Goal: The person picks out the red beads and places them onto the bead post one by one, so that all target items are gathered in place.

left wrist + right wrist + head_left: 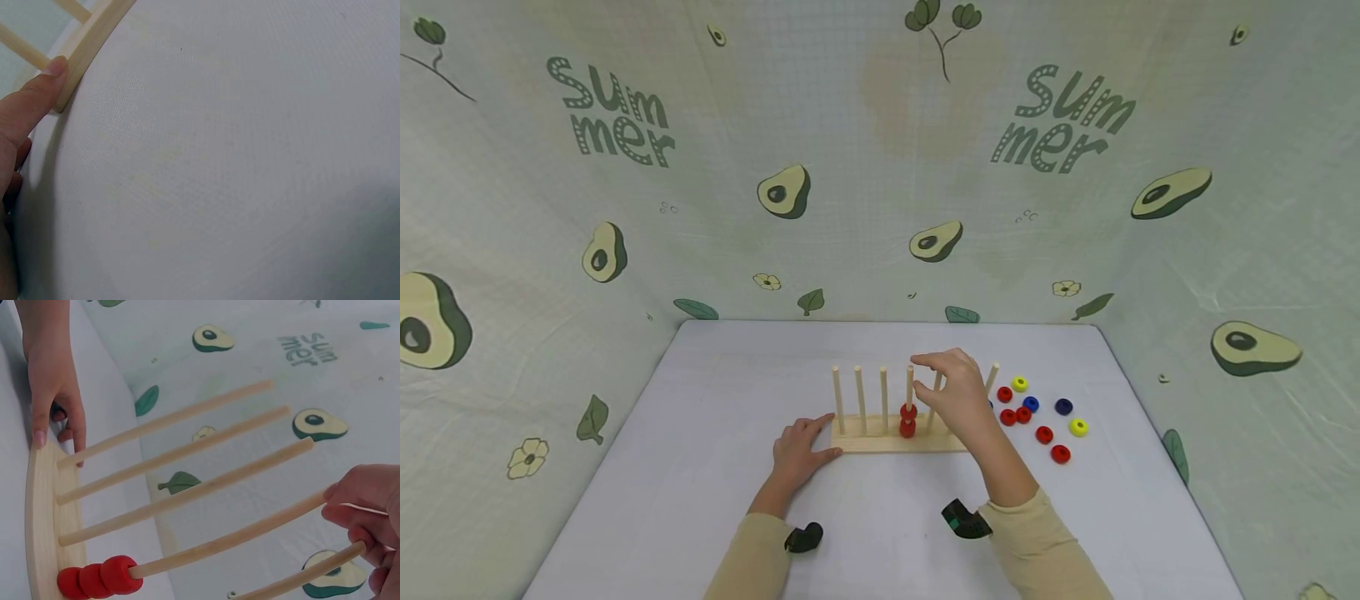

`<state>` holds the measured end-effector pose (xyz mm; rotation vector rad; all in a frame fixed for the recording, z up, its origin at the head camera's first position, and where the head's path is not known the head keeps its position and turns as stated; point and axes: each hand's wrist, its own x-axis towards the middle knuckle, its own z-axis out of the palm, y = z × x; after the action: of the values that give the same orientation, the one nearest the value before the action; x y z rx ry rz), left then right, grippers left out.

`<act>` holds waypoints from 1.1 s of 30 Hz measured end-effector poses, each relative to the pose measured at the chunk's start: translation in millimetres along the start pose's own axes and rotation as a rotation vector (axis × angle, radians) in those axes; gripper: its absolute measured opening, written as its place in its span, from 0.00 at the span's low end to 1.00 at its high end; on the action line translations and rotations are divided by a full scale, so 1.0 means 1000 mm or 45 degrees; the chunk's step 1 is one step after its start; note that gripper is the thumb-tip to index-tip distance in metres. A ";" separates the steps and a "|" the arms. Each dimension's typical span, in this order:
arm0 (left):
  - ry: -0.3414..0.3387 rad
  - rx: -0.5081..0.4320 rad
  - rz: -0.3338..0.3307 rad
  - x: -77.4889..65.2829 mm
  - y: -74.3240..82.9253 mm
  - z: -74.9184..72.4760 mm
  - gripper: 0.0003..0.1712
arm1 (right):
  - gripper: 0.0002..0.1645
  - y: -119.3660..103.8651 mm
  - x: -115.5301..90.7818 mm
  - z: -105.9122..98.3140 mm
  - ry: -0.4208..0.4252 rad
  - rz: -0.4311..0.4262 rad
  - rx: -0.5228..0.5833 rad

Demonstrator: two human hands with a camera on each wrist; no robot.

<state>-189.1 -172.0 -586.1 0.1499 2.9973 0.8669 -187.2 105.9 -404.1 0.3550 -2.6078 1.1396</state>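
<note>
A wooden peg stand (pixel 895 447) with several upright pegs lies across the middle of the table. My left hand (pixel 796 454) holds its left end, thumb at the front edge and forefinger at the back. In the left wrist view the thumb (pixel 39 94) lies on the base close to a peg. My right hand (pixel 961 398) is at the top of one peg (pixel 231 540), thumb and forefinger parted beside its tip with no bead between them. Three red beads (pixel 103 578) are stacked low on that peg in the right wrist view.
Right of the stand lie loose beads: several red (pixel 1044 434), two yellow (pixel 1078 427), and blue ones (pixel 1063 407). My right hand partly covers the stand's right end and a tilted-looking peg (pixel 992 377). A printed avocado cloth (pixel 865 267) stands behind the table.
</note>
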 end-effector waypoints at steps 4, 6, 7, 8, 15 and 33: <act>0.002 -0.001 -0.002 0.000 0.001 0.000 0.39 | 0.20 0.002 -0.001 -0.004 -0.032 -0.024 0.057; 0.001 0.011 -0.005 0.000 0.001 0.001 0.39 | 0.20 0.004 -0.002 -0.006 -0.045 -0.045 0.097; 0.000 0.016 -0.007 0.000 0.001 0.001 0.39 | 0.20 0.005 -0.002 -0.006 -0.048 -0.062 0.115; 0.001 0.021 -0.009 0.000 0.001 0.001 0.39 | 0.20 0.006 -0.003 -0.007 -0.048 -0.079 0.129; 0.004 0.019 -0.007 0.000 0.002 0.000 0.39 | 0.21 0.014 -0.007 -0.013 0.067 -0.198 0.160; -0.001 0.008 -0.002 -0.001 0.003 0.000 0.38 | 0.21 0.050 -0.023 -0.050 0.356 -0.068 0.179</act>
<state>-188.0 -169.8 -584.9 0.1479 2.9988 0.8573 -174.4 178.9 -413.3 0.2697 -2.2724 1.2587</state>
